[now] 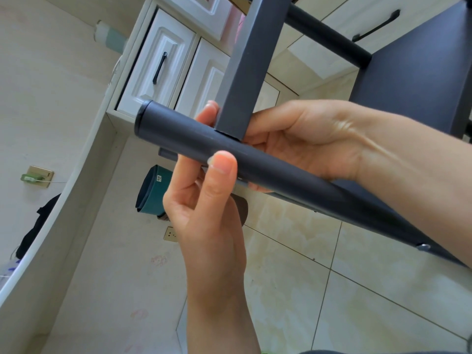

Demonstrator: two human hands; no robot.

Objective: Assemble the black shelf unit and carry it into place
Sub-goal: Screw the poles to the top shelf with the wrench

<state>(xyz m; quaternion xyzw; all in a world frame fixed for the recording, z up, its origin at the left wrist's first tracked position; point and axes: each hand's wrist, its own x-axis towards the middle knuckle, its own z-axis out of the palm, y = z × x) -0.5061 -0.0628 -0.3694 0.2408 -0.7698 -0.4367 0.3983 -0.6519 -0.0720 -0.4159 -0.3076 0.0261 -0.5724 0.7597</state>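
Tube: I see the round black tube (255, 162) running from centre left to near right, a flat bar (245, 72) meeting it at a right angle.
Right hand: my right hand (301, 141) curls round that joint, fingers behind the tube.
Left hand: the left hand (204, 200) comes up from below, thumb pressed on the tube, fingers hidden behind; it seems to grip.
Shelf: a dark panel (413, 67) and second tube (327, 34) sit far right, already joined.
Progress: frame partly built; I judge this joint still being seated, a screw (422, 247) is visible lower down. Carrying remains.
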